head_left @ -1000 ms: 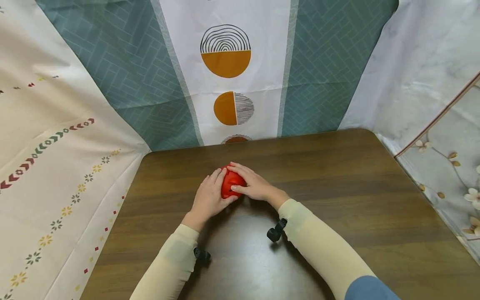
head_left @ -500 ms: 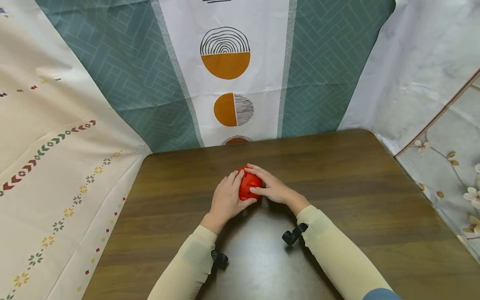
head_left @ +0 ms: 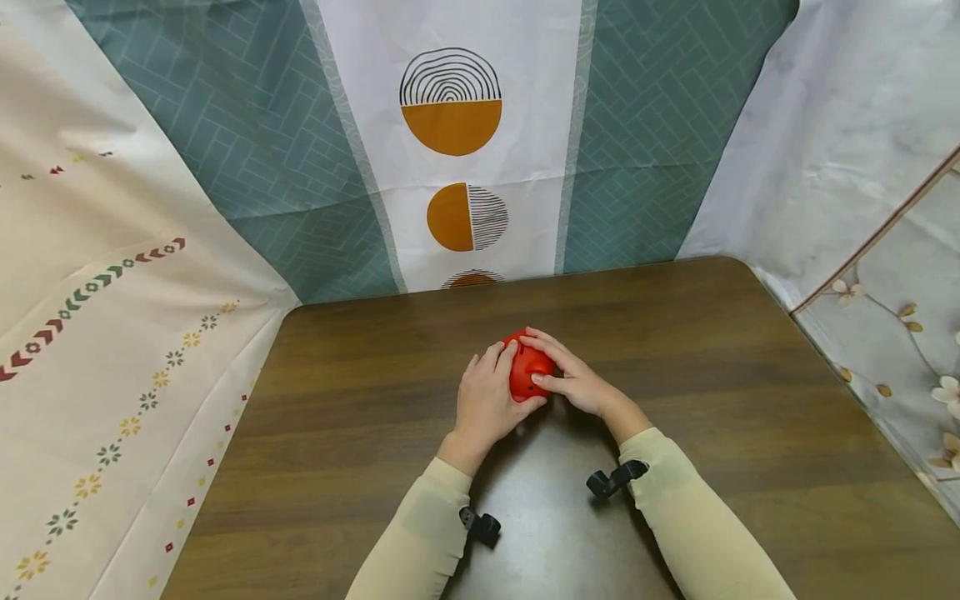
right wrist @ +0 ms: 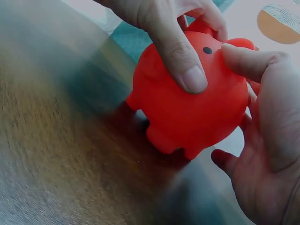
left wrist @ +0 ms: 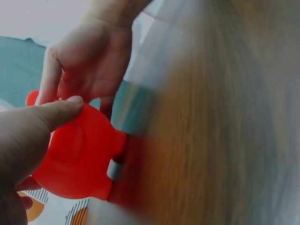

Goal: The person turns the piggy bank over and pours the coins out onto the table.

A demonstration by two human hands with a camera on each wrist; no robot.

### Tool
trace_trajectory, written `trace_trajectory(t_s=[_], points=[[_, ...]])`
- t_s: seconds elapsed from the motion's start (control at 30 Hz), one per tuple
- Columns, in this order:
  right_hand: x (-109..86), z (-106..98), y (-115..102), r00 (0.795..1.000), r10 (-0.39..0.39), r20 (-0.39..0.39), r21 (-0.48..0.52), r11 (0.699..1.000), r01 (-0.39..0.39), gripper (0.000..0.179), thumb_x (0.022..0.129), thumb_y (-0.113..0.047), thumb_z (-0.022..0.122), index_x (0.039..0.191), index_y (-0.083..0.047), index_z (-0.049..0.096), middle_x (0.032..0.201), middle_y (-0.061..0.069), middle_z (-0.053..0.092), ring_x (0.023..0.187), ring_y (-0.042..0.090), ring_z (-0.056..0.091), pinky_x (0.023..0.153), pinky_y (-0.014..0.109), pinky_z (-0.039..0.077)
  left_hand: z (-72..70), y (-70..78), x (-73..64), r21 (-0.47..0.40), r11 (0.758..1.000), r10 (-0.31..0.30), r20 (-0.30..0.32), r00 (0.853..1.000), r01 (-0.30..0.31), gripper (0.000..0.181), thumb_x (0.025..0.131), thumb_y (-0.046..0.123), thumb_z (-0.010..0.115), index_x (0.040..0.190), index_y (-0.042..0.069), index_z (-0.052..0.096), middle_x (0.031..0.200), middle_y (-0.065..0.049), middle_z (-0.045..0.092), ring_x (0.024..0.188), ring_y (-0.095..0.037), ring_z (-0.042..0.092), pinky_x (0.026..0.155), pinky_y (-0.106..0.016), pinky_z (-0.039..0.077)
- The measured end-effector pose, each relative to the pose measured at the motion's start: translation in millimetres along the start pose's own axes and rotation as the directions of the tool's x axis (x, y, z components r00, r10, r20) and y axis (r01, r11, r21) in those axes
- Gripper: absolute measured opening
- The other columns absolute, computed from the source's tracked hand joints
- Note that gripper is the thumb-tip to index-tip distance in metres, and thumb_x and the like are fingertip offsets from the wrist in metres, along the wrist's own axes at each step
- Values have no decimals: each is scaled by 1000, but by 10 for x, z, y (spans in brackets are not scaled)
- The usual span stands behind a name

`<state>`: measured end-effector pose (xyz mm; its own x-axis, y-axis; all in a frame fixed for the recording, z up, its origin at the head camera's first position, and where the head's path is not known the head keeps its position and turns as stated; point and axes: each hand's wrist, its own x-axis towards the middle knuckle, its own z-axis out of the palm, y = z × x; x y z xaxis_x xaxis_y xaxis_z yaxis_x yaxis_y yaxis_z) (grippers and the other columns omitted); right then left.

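Observation:
A red piggy bank (head_left: 529, 372) is between my two hands near the middle of the wooden table. My left hand (head_left: 483, 396) grips its left side, thumb along the near face. From the right, my right hand (head_left: 581, 383) curls its fingers over the top, and its thumb presses the side. A dark eye, ears and stubby legs show on the piggy bank (left wrist: 77, 154) (right wrist: 197, 112) across the wrist views. The legs are close to the table, though whether all of them touch it I cannot tell. The palms hide part of its sides.
The brown table (head_left: 337, 467) ends at a far edge against a hanging green and white cloth (head_left: 480, 167). Patterned cloths hang on the left (head_left: 112, 375) and right (head_left: 847, 167). Black wrist mounts (head_left: 480, 527) (head_left: 617, 479) sit on both sleeves.
Both hands have moved to the right across the table, carrying the piggy bank along between them. The hold on it looks the same throughout.

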<state>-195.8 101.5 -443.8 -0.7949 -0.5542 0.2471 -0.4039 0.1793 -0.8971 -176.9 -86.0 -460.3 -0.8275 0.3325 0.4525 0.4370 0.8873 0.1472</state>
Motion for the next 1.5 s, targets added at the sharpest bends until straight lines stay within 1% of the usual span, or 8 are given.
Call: trace_trajectory(t_s=[0.17, 0.53, 0.8, 0.97, 1.17, 1.27, 1.37, 1.5], points=[[-30, 33, 35, 1000, -3, -18, 51, 999, 4, 55, 94, -5, 55, 146, -1, 35, 157, 17, 15, 141, 38, 19, 106, 60, 31, 31, 43, -8, -24, 998, -53, -1, 999, 53, 89, 69, 59, 77, 138, 11, 49, 129, -9, 53, 114, -25, 53, 100, -49, 42], [-89, 137, 94, 996, -5, -92, 130, 991, 17, 54, 95, -2, 51, 146, 1, 34, 158, 18, 11, 141, 38, 16, 107, 61, 26, 65, 51, -47, -93, 991, -92, 0, 996, 92, 91, 68, 58, 79, 138, 10, 45, 131, -8, 51, 114, -24, 53, 99, -47, 43], [-119, 200, 118, 989, -18, -146, 133, 990, 37, 51, 95, 0, 49, 144, 3, 36, 158, 14, 12, 142, 36, 17, 108, 59, 28, 54, -31, -92, -180, 982, -40, 63, 997, 51, 94, 70, 51, 80, 141, 7, 36, 138, -10, 44, 120, -26, 48, 97, -44, 47], [-88, 256, 135, 981, 2, -194, 117, 993, 21, 46, 99, -2, 45, 144, 1, 39, 158, 13, 14, 143, 36, 16, 109, 58, 27, 41, -163, -116, -289, 955, -41, 110, 993, 71, 86, 72, 40, 83, 140, 14, 37, 145, -10, 35, 123, -29, 47, 95, -46, 48], [-84, 316, 148, 980, 36, -196, 119, 993, -13, 45, 101, -4, 41, 145, 0, 37, 158, 15, 15, 143, 37, 15, 110, 60, 22, 68, -252, -187, -398, 907, -69, 181, 981, 137, 83, 76, 35, 82, 141, 20, 33, 151, -13, 25, 121, -35, 51, 94, -49, 49], [-64, 319, 153, 981, 17, -194, 111, 994, 5, 45, 101, -3, 41, 145, 1, 37, 157, 16, 15, 143, 38, 16, 110, 61, 23, 69, -284, -185, -430, 890, -76, 191, 979, 153, 83, 76, 33, 82, 141, 22, 32, 153, -12, 24, 121, -36, 52, 95, -49, 48], [-43, 312, 155, 983, -14, -185, 83, 996, 29, 48, 99, -1, 45, 145, 3, 35, 157, 19, 14, 140, 41, 21, 107, 60, 29, 61, -313, -165, -447, 881, -71, 192, 979, 152, 84, 75, 31, 83, 142, 22, 31, 153, -11, 23, 120, -36, 52, 94, -50, 48], [-27, 309, 167, 986, -21, -166, 51, 998, 30, 64, 89, -1, 60, 147, 0, 32, 158, 19, 10, 134, 43, 34, 100, 57, 40, 65, -343, -145, -441, 887, -53, 204, 978, 140, 85, 76, 32, 82, 143, 22, 30, 154, -12, 22, 119, -36, 53, 93, -50, 49]])
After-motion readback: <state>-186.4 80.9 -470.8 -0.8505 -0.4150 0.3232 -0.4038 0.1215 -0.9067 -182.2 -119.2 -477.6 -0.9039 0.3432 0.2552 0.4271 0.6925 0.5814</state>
